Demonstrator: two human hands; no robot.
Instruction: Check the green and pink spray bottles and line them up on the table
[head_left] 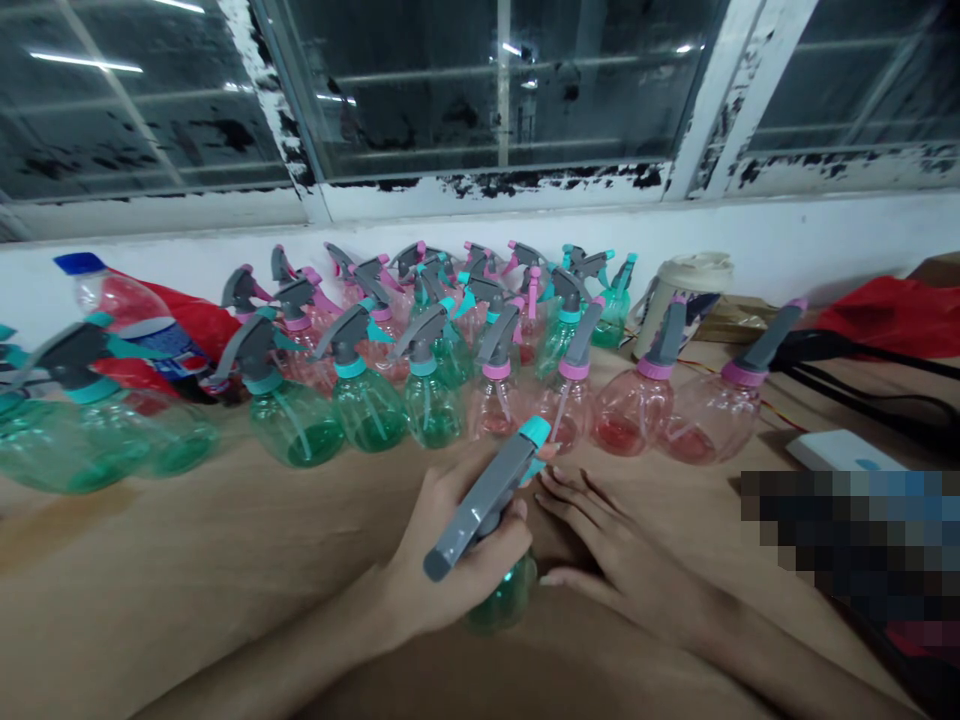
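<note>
My left hand [457,560] is wrapped round the neck of a green spray bottle [502,600] with a grey trigger head and turquoise nozzle. The nozzle points away from me, toward the rows behind. Just to the right, my right hand [626,550] rests with fingers stretched out, low by the tabletop, beside the held bottle and holding nothing. Ahead of both hands stands a front row of spray bottles, among them a green bottle [433,405] and a pink bottle [630,410], each with a little liquid inside.
More spray bottles crowd behind the front row, below the windows. A soda bottle [131,310] leans on red cloth at left. A pale jar [679,290], black straps [855,355] and a white box [847,450] lie to the right on the wooden table [225,560].
</note>
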